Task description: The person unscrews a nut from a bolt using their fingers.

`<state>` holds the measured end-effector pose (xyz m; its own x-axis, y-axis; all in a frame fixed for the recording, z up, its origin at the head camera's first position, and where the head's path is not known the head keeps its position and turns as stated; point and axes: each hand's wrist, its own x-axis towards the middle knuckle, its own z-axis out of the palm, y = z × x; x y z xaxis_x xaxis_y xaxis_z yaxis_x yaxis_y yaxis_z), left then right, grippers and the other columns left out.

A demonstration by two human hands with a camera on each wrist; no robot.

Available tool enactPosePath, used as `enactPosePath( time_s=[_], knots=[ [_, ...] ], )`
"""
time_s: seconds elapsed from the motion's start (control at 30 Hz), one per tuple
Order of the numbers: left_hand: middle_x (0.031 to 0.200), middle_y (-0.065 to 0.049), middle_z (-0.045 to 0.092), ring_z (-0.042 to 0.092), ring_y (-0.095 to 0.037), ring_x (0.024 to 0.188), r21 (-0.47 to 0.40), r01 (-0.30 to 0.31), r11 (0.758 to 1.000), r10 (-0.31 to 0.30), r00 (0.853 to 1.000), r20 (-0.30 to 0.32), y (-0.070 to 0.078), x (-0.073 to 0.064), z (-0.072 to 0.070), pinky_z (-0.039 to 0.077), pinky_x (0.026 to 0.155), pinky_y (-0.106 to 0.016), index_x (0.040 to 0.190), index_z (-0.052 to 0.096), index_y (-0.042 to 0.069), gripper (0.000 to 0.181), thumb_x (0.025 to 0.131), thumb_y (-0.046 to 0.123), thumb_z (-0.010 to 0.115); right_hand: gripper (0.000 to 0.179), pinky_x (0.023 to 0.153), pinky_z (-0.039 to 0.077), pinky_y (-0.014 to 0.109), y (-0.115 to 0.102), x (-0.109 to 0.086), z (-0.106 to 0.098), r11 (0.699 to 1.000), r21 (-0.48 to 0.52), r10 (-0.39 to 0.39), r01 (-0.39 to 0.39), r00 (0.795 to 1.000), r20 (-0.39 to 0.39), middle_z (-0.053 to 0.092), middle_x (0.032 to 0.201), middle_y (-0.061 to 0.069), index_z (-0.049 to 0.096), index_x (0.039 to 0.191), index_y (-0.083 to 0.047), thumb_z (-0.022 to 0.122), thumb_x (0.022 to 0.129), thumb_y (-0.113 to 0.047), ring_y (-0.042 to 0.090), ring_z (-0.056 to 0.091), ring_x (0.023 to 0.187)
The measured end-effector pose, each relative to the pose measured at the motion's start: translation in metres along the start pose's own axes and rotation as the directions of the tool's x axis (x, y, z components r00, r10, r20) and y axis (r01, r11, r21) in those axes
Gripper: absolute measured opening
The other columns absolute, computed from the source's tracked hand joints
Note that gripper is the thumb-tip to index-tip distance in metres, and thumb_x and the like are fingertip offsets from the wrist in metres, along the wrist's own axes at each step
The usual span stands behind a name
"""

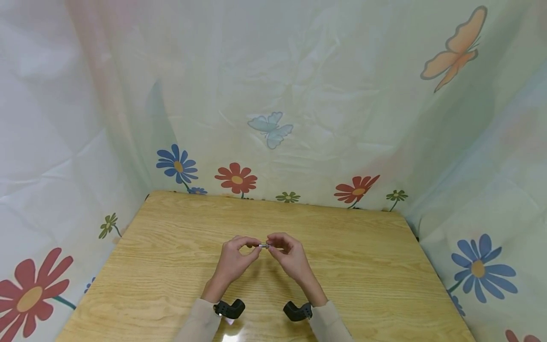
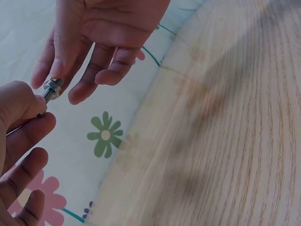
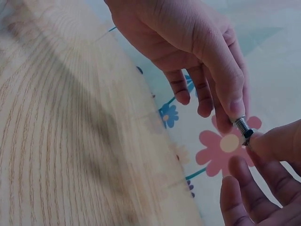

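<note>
A small metal bolt [image 1: 263, 245] with a nut [image 2: 53, 86] on its thread is held between the two hands above the table. My left hand [image 1: 233, 256] pinches one end of the bolt between thumb and forefinger. From the other side, my right hand [image 1: 292, 257] grips the nut end with its thumb and fingertips. In the left wrist view, bare thread [image 2: 47, 96] shows between the left thumb and the nut. The right wrist view shows the bolt [image 3: 242, 126] slanting between both hands, its ends covered by fingertips. The remaining fingers of each hand are loosely bent.
A wooden table [image 1: 363, 266] lies below the hands. Cloth curtains [image 1: 299, 71] printed with flowers and butterflies hang behind it and at both sides. Each wrist wears a black camera on a band, the left one [image 1: 231, 308] and the right one [image 1: 297, 311].
</note>
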<state>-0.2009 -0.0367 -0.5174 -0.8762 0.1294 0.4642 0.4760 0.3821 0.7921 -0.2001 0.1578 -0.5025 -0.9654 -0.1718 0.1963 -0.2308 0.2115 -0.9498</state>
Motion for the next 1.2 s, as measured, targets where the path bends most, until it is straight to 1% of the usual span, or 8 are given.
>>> enactPosePath(
  time_s=[0.2,0.33,0.43,0.57,0.8,0.9,1.07,1.2],
  knots=[
    [0.092,0.005,0.077,0.070,-0.028,0.089,-0.009,0.012,1.000,-0.012,1.000,-0.005,0.0001,0.0000,0.0013,0.057,0.079,-0.048,0.099,0.082,0.015,0.009,0.090,0.013,0.080,0.021,0.081,0.060,0.037,0.0039,0.0003,-0.0002,0.997,0.023,0.077,-0.076,0.996,-0.034,0.072,0.106,0.012,0.072,0.120,-0.008,0.065,0.102,-0.017,0.022,0.069,0.097],
    [0.092,0.004,0.077,0.070,-0.028,0.091,-0.023,0.037,0.999,-0.037,0.999,-0.001,0.0008,0.0006,0.0016,0.056,0.081,-0.054,0.099,0.082,0.014,0.009,0.090,0.014,0.080,0.026,0.080,0.059,0.043,0.0061,-0.0002,0.0000,0.993,0.001,0.122,-0.122,0.992,-0.040,0.075,0.100,0.010,0.075,0.111,-0.006,0.063,0.104,-0.027,0.020,0.070,0.092],
    [0.092,0.004,0.077,0.070,-0.027,0.091,-0.025,0.036,0.999,-0.036,0.999,-0.001,0.0011,0.0011,0.0017,0.056,0.081,-0.054,0.099,0.082,0.013,0.009,0.090,0.013,0.080,0.031,0.079,0.060,0.040,0.0061,-0.0011,0.0001,0.991,-0.015,0.136,-0.137,0.990,-0.019,0.076,0.096,0.010,0.077,0.105,-0.004,0.063,0.103,-0.031,0.018,0.070,0.090],
    [0.093,0.003,0.077,0.070,-0.028,0.092,-0.028,0.024,0.999,-0.024,1.000,0.002,0.0010,0.0014,0.0019,0.057,0.081,-0.054,0.099,0.082,0.010,0.010,0.091,0.013,0.080,0.032,0.079,0.060,0.038,0.0037,-0.0020,0.0001,0.990,-0.025,0.141,-0.141,0.990,0.007,0.076,0.094,0.010,0.076,0.104,0.000,0.064,0.103,-0.030,0.019,0.069,0.089],
    [0.093,0.003,0.077,0.070,-0.031,0.092,-0.022,0.019,1.000,-0.019,1.000,0.006,0.0000,0.0012,0.0018,0.057,0.081,-0.053,0.099,0.082,0.013,0.008,0.091,0.013,0.079,0.021,0.078,0.060,0.036,0.0030,-0.0019,-0.0002,0.992,-0.035,0.120,-0.119,0.993,0.019,0.076,0.098,0.012,0.076,0.106,-0.006,0.068,0.101,-0.025,0.032,0.070,0.094],
    [0.092,0.004,0.077,0.070,-0.028,0.090,-0.005,0.018,1.000,-0.018,1.000,0.005,-0.0004,0.0011,0.0019,0.058,0.080,-0.048,0.099,0.082,0.013,0.009,0.090,0.013,0.080,0.017,0.080,0.060,0.041,0.0025,-0.0019,-0.0009,0.993,-0.029,0.116,-0.115,0.993,0.030,0.076,0.101,0.013,0.075,0.109,-0.007,0.069,0.100,-0.021,0.035,0.070,0.096],
    [0.093,0.005,0.077,0.070,-0.025,0.090,0.003,0.021,1.000,-0.021,1.000,0.010,-0.0004,0.0010,0.0021,0.057,0.080,-0.044,0.099,0.082,0.011,0.009,0.090,0.013,0.080,0.017,0.084,0.059,0.051,0.0013,-0.0023,-0.0018,0.993,-0.022,0.120,-0.120,0.992,0.041,0.076,0.103,0.013,0.074,0.111,-0.007,0.070,0.099,-0.019,0.032,0.071,0.096],
    [0.093,0.005,0.077,0.069,-0.029,0.092,-0.007,0.023,1.000,-0.023,1.000,0.015,0.0001,0.0008,0.0024,0.057,0.081,-0.045,0.099,0.082,0.014,0.009,0.091,0.014,0.080,0.020,0.085,0.059,0.049,-0.0002,-0.0031,-0.0024,0.992,-0.017,0.128,-0.127,0.991,0.040,0.075,0.104,0.013,0.075,0.111,-0.008,0.070,0.100,-0.024,0.029,0.070,0.096]
  ],
)
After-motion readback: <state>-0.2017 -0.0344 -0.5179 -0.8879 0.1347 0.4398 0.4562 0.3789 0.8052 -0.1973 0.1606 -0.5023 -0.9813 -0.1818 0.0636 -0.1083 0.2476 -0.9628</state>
